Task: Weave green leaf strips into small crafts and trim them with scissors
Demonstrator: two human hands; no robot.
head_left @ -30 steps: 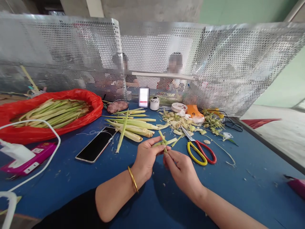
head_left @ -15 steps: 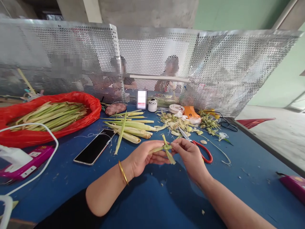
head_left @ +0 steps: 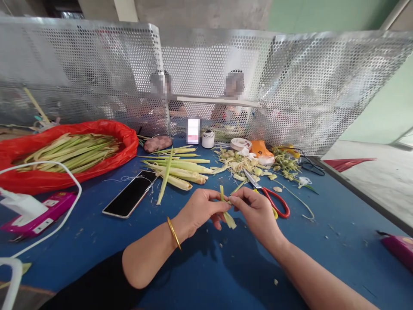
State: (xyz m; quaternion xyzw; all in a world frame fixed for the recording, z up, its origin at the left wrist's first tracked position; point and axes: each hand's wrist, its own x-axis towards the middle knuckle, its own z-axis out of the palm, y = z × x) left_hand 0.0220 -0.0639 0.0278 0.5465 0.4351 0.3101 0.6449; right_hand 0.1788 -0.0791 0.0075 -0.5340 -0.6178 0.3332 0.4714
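Note:
Both hands meet over the blue table, pinching a small piece of folded pale-green leaf strips (head_left: 229,220). My left hand (head_left: 204,209), below a gold bangle, grips it between thumb and fingers from the left. From the right, the thumb and fingertips of my right hand (head_left: 253,209) are closed on the same piece. One strip end stands up between the hands and a wider end hangs below; the crossing is partly hidden by fingers. Just beyond my right hand lie red-handled scissors (head_left: 280,202). Several long green stalks (head_left: 183,170) lie beyond my left hand.
A red bag (head_left: 129,144) of long leaves stands at left, near a black phone (head_left: 130,196) and a purple power strip (head_left: 48,213) with a white cable. Leaf scraps (head_left: 238,163), a tape roll (head_left: 240,144) and an orange packet (head_left: 260,148) sit before a perforated metal screen (head_left: 206,60).
My left hand has turned from palm-up under the leaf piece to pinching it with the thumb on top. A strip end now points up and right beside my right fingers.

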